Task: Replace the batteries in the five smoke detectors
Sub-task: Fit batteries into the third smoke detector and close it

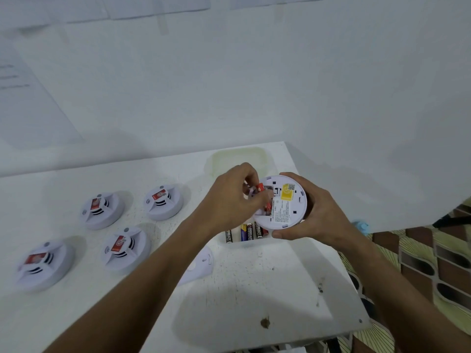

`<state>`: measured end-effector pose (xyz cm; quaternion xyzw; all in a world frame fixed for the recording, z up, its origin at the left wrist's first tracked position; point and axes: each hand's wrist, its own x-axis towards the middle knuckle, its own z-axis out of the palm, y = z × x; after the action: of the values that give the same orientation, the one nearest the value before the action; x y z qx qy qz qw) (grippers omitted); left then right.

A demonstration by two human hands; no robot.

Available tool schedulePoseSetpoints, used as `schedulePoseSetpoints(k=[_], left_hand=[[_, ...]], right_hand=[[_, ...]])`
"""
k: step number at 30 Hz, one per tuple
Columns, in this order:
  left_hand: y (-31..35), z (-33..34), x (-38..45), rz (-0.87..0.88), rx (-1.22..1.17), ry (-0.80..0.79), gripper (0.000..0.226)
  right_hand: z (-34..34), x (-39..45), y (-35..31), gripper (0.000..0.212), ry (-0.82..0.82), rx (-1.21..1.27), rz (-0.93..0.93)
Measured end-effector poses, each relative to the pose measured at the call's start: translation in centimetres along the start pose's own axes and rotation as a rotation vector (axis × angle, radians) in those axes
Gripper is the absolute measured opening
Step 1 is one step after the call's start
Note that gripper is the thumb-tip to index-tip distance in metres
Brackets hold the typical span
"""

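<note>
EVEREADY batteries [251, 231] beneath hand-held smoke detector [281, 202]

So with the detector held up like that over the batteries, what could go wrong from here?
1. The right hand holds the smoke detector in the air by its rim; pressure from the left hand could tip it.
2. The red battery pinched at the compartment could slip into the battery tray below, mixing with the spare batteries.
</note>
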<state>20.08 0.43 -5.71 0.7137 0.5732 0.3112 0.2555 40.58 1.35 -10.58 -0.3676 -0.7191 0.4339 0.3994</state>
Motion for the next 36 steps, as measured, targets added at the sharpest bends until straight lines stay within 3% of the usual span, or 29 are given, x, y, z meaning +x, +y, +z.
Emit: schedulePoseSetpoints(k=[7, 10, 16, 21, 25, 33, 36], left_hand=[[-1.0, -1.1, 2.0, -0.035, -0.305, 0.241, 0.028], [-3.2, -2.3, 4.1, -0.123, -0.189, 0.294, 0.034], [-7.9, -1.3, 7.5, -0.309, 0.129, 0.003, 0.047], [-8.5, -0.2, 8.6, -0.285, 0.382, -0.158, 0.06], [-9.0, 0.0, 8.7, -0.236, 0.55, -0.121, 0.062], [-7.4, -0.7, 4.6, -0.151, 0.364, 0.004, 0.043], [-5.8, -0.1, 1.5, -0.108, 0.328, -0.017, 0.039]], right_hand=[[-0.4, 0.8, 0.7, 0.09, 0.044, 0.007, 0.027], [-1.1, 0.9, 1.3, 0.094, 0.065, 0.008, 0.065], [-1.9, 1.2, 2.2, 0.095, 0.067, 0.011, 0.093], [-2.0, 1.7, 2.3, 0.092, 0.066, 0.019, 0.101], [-2.1, 1.8, 2.4, 0.092, 0.072, 0.031, 0.097], [-2.1, 0.4, 2.3, 0.097, 0.081, 0.047, 0.111], [-2.1, -1.0, 2.0, 0.098, 0.098, 0.067, 0.116]])
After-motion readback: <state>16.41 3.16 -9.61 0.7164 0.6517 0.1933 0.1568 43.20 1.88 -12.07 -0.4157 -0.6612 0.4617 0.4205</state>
